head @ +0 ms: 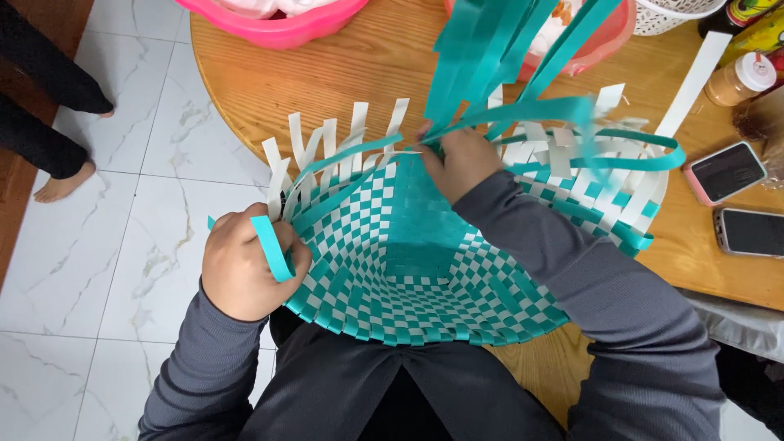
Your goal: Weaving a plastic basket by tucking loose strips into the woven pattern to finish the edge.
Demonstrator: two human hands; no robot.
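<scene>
round wooden surface (343, 73) carries a half-woven teal-and-white basket (408, 253), mouth facing the person; left hand (245, 265) pinches a teal strip (272, 247) running upright, right hand (461, 159) grips rim strips (523, 110).

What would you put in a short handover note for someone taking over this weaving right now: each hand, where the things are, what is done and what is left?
Left hand: closed on a teal strip at the near-left rim of the basket.
Right hand: inside the basket at the far wall, fingers pinching strips there.
Basket: on its side between lap and round wooden table.
Done: checkered teal-and-white base and lower walls.
Left: loose white strips and teal strips stand unwoven at the rim.
</scene>
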